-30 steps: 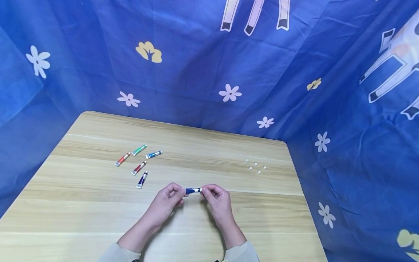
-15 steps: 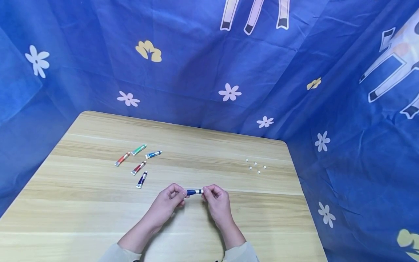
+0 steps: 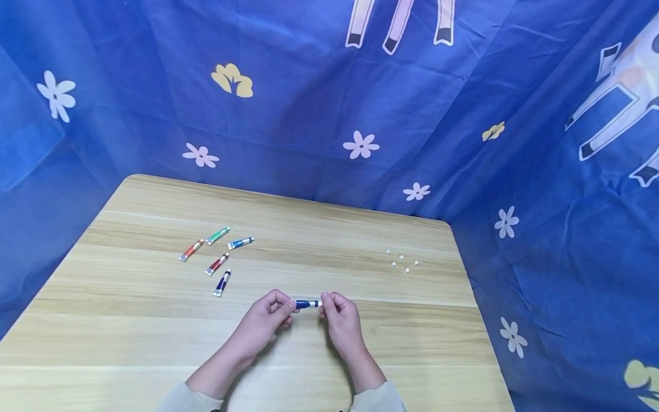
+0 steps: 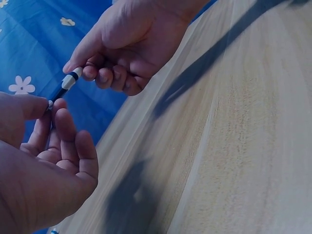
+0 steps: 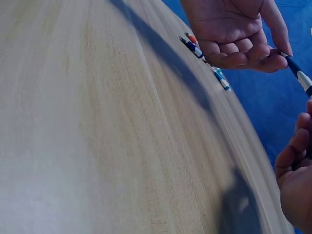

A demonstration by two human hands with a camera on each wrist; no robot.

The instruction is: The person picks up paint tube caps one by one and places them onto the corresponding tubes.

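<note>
A small dark blue paint tube (image 3: 306,304) with a white band is held level between the two hands, above the table. My left hand (image 3: 266,321) pinches its flat tail end between thumb and forefinger. At the other end, the thumb and forefinger of my right hand (image 3: 342,321) pinch the white cap (image 4: 77,71), which shows in the left wrist view. The right wrist view has the tube's dark body (image 5: 293,67) running from the left fingertips down toward the right hand.
Left of the hands lie a green tube (image 3: 218,236), an orange-red tube (image 3: 191,250), a blue tube (image 3: 241,243), a red tube (image 3: 217,264) and a dark purple-blue tube (image 3: 222,283). Several tiny white caps (image 3: 401,257) sit at the right. A blue printed curtain (image 3: 288,114) surrounds the wooden table (image 3: 154,343).
The tube and both hands have shifted very slightly right and toward the body. A little more of the tube shows between the fingers. The things on the table stay put.
</note>
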